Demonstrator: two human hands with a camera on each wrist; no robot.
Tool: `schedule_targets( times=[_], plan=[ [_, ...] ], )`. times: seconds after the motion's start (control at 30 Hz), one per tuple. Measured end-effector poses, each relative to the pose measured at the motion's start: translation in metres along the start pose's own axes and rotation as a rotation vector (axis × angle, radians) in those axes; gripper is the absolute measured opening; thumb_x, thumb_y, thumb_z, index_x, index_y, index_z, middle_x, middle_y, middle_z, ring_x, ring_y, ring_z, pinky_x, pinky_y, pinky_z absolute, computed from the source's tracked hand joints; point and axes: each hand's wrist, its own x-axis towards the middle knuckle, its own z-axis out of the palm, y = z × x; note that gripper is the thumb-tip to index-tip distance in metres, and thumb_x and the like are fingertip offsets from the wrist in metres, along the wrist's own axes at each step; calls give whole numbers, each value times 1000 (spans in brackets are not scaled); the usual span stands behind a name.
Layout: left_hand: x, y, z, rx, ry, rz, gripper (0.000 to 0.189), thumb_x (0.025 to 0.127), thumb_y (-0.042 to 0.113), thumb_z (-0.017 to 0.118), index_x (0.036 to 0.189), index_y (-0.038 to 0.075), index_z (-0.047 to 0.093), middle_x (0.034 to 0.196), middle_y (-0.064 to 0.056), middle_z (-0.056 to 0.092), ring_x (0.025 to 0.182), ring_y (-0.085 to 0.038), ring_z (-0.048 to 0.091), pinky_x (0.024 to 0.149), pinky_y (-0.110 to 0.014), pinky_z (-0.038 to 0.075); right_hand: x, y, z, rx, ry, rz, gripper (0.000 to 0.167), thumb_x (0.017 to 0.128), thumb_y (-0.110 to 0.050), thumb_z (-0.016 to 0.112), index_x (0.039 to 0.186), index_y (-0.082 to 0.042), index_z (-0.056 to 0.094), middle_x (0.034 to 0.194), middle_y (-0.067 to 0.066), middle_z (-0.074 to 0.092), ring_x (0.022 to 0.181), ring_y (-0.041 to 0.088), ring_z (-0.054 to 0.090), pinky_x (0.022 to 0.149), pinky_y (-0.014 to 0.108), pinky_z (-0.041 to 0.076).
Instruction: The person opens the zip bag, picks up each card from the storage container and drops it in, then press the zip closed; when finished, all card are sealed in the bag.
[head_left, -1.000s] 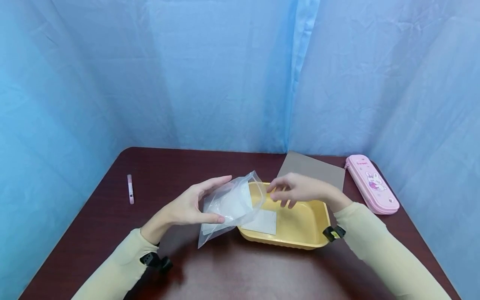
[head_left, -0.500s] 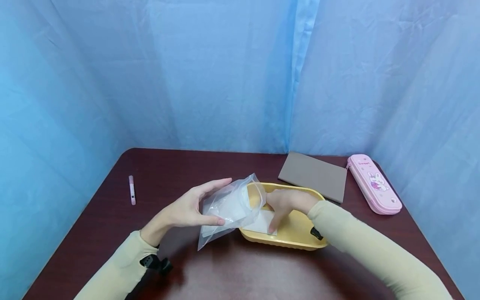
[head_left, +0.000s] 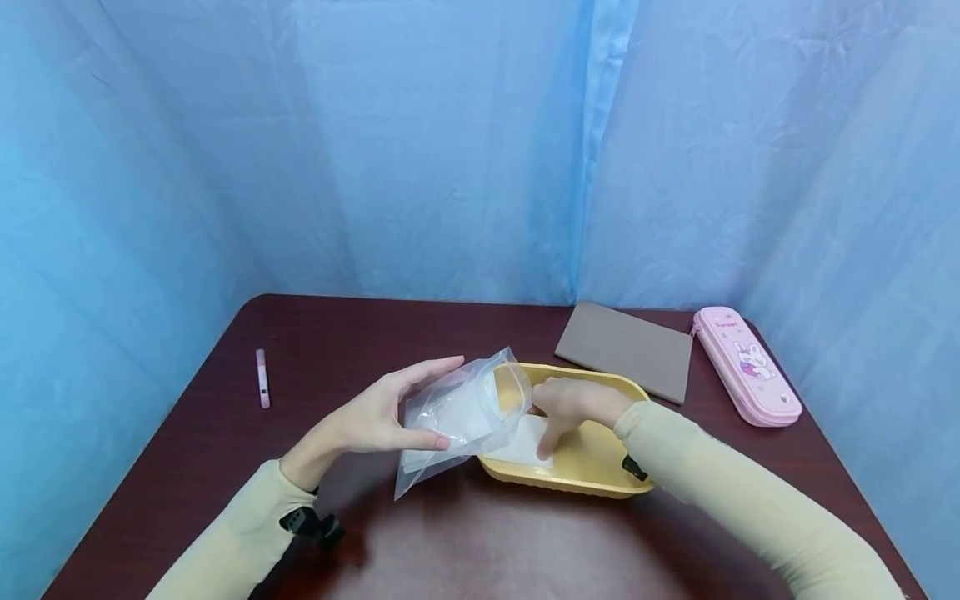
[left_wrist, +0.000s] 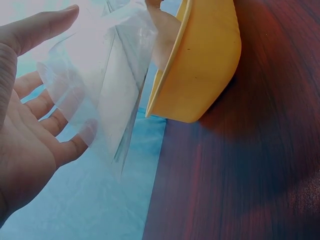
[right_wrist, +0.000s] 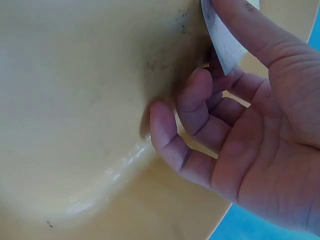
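Observation:
On the left, my left hand (head_left: 367,421) holds a clear plastic bag (head_left: 468,417) between thumb and fingers. White sheets (left_wrist: 122,95) show inside it, and its mouth faces right over the left end of a yellow plastic basin (head_left: 603,475). My right hand (head_left: 573,404) is down in that basin, pinching a small stack of white paper sheets (head_left: 519,446). Its thumb lies on top of the stack (right_wrist: 225,45) in the right wrist view, with the fingers curled below. The bag covers part of the stack in the head view.
Behind the basin lies a grey-brown notebook (head_left: 630,350), with a pink pencil case (head_left: 746,367) to its right. A pink-and-white marker (head_left: 262,379) lies at the left of the dark wooden table (head_left: 480,550). Blue curtains (head_left: 420,150) enclose the back and sides.
My right hand has gone down from above the basin's rim into the basin and taken hold of the white paper stack. My left hand and the bag have hardly moved.

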Motion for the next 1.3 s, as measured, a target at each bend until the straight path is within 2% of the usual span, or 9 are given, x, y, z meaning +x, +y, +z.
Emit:
schedule_targets(
  times=[0.13,0.3,0.5,0.63,0.73,0.87,1.1,1.2,1.3],
  plan=[
    [0,0,0,5,-2,-6,92,79,19,90,155,8,40,153,0,48,139,-19,46,111,-31,37,0,1,-2,8,-31,-26,41,76,-34,90,77,-14,55,67,-6,40,64,9,39,60,27,32],
    [0,0,-1,7,-3,-6,92,78,20,90,155,11,40,153,0,48,139,-19,46,112,-33,37,-5,5,-8,38,-69,-88,24,87,-26,82,82,-15,61,72,-6,51,65,9,47,63,26,39],
    [-1,1,-2,23,-2,-7,92,78,20,90,155,12,40,153,0,48,139,-19,45,112,-33,37,-24,14,-21,293,-101,-132,9,95,-19,73,92,-16,65,81,2,65,65,21,66,61,33,56],
    [-1,1,-2,20,-4,-7,92,78,20,90,155,12,40,153,0,48,139,-20,46,112,-31,37,-44,24,-31,403,-14,-231,11,96,-21,72,91,-13,67,82,4,67,65,23,67,61,34,58],
    [-2,1,-2,21,-3,-14,92,78,21,90,155,13,40,153,1,48,139,-19,46,112,-32,37,-62,31,-37,439,93,-283,16,97,-27,72,89,-13,69,73,4,67,61,25,69,61,31,56],
    [-5,-1,-1,31,1,-32,92,78,23,90,155,15,41,153,2,47,139,-18,45,112,-34,37,-91,37,-43,538,216,-251,20,97,-31,71,89,-13,72,65,1,63,61,26,69,63,31,57],
    [-11,-4,0,27,11,-55,91,78,23,90,155,16,42,153,3,48,140,-19,45,113,-36,36,-135,40,-40,756,395,-246,24,102,-21,65,89,-1,67,73,10,63,62,26,66,64,39,59],
    [-13,-6,1,30,9,-62,91,79,24,90,155,16,41,153,3,47,140,-18,44,113,-34,36,-148,39,-35,815,444,-275,21,104,-16,60,94,1,69,76,14,65,61,30,66,64,39,59],
    [-14,-6,1,43,6,-53,91,79,24,90,155,13,41,153,1,47,140,-19,45,113,-33,36,-155,35,-29,862,445,-284,22,105,-14,58,95,2,69,78,14,66,61,33,65,65,39,58]
  ],
)
